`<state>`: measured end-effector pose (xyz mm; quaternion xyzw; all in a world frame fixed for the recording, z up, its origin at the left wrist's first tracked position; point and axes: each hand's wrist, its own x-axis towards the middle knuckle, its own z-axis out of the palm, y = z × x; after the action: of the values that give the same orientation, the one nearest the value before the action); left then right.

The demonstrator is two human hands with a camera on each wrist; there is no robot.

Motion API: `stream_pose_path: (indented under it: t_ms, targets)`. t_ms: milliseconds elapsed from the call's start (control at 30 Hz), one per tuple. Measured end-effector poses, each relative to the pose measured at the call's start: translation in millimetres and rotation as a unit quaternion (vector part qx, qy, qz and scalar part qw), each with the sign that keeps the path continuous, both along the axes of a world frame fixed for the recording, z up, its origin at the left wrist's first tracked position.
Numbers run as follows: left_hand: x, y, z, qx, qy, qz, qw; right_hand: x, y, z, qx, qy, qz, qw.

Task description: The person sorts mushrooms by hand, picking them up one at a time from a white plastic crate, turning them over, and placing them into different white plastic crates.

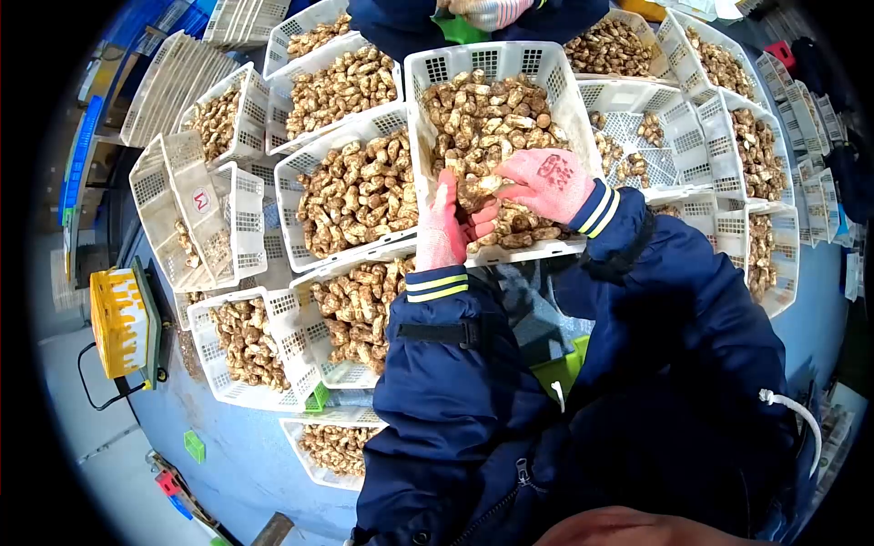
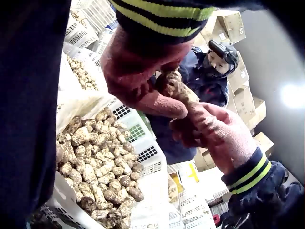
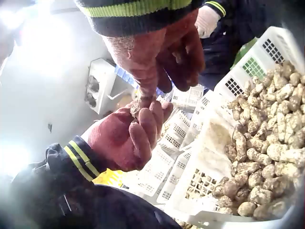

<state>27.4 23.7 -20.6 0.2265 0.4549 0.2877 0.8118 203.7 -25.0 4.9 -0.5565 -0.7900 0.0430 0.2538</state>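
Observation:
In the head view my gloved left hand [image 1: 442, 227] holds a pale, brown-flecked mushroom [image 1: 476, 188] by its lower side. My right hand [image 1: 546, 185], in a pink glove with dark red marks on its back, pinches the same mushroom from the other side. Both hands are over the near part of a white crate [image 1: 583, 136] heaped with mushrooms [image 1: 492, 109]. The left wrist view shows the mushroom [image 2: 183, 90] lengthwise between the two hands, its darker end by the left hand. Seen from the right wrist, fingers hide most of the mushroom [image 3: 137, 106].
More white crates [image 1: 291, 218] of mushrooms crowd both sides, one at the right [image 1: 665, 136] holding only a few. Another person [image 2: 205, 81] is across the crate. A yellow bin [image 1: 118, 323] on a cart stands at the left, and a green basket [image 1: 194, 446] lies on the floor.

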Motion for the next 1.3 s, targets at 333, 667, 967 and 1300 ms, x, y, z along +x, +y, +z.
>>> stream_pose_path:
  t_ms: [333,667,967,1300]
  targets:
    - [1.1,0.5,-1.2,-0.003,-0.010,0.007,1.000,-2.2,-1.6,10.9,-0.124,0.135,-0.055,0.982]
    - [7.6,-12.1,4.3,0.014,-0.114,-0.061,0.992,-21.7,0.6,9.6,-0.355,0.703,0.111,0.606]
    - [5.2,-1.2,-6.1,0.047,0.023,-0.056,0.997,1.8,11.6,-5.3,-0.322,0.708,0.050,0.626]
    - [-1.0,2.0,-13.4,0.043,-0.003,-0.046,0.998,5.7,11.0,-19.1,-0.335,0.697,-0.008,0.634]
